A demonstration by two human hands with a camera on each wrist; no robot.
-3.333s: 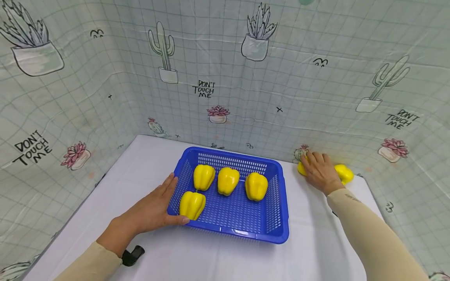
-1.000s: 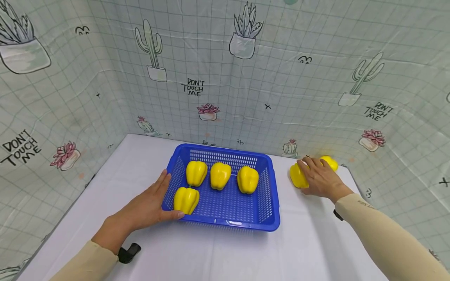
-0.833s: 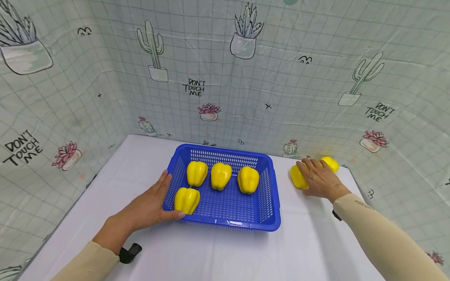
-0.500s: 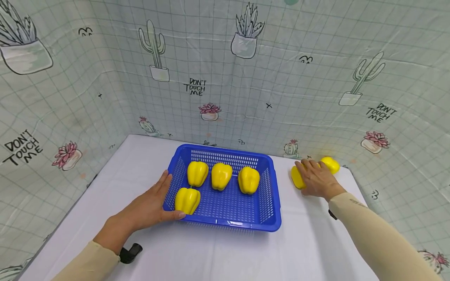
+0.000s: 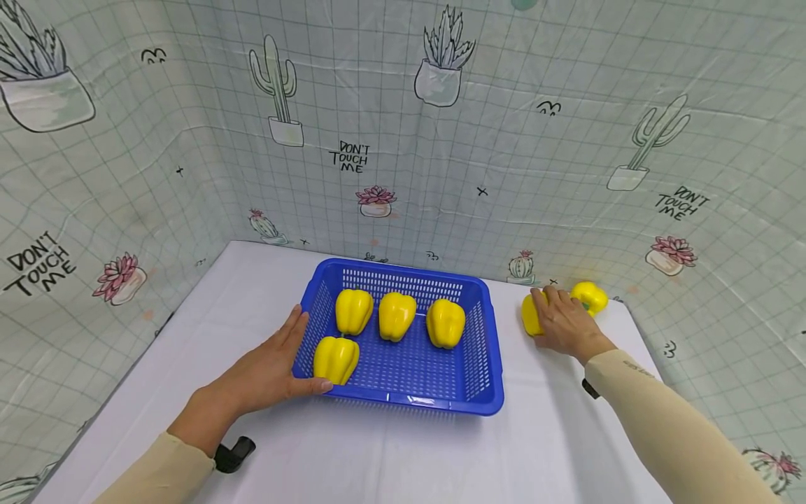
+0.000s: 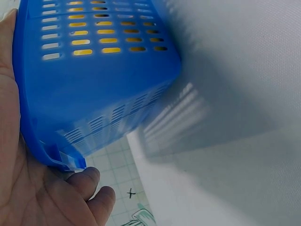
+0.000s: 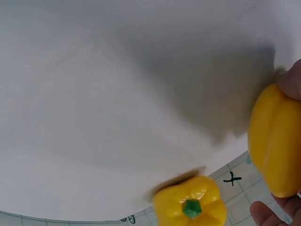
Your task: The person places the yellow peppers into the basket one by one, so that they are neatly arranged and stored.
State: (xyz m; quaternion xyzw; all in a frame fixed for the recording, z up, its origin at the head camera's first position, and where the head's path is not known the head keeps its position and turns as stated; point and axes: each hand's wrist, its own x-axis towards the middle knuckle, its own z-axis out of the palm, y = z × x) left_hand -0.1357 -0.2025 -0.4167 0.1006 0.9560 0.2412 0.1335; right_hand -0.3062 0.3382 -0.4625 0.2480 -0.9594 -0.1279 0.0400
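In the head view, a blue plastic basket [image 5: 409, 402] sits on the white table with several yellow bell peppers [image 5: 397, 316] inside. My left hand [image 5: 267, 367] rests on its left rim, fingers extended and thumb on the front corner. Part of that palm also shows against the basket [image 6: 94, 80] in the left wrist view. To the basket's right, my right hand [image 5: 567, 323] grips a yellow bell pepper [image 5: 532, 315] between thumb and fingers, close to the tabletop. Its stem end is hidden by the hand. Just beyond lies another bell pepper [image 5: 592, 297], its green stem facing the right wrist camera.
Patterned cloth [image 5: 390, 126] with cactus drawings hangs behind the table and along both sides. The white tabletop [image 5: 352, 455] runs in front of the basket and along its left. A black strap piece [image 5: 234, 455] sticks out at the left wrist.
The head view has shifted slightly. My right hand and its pepper have come a little forward from the back cloth. The pepper beyond has turned, showing its green stem. The left hand stays put.
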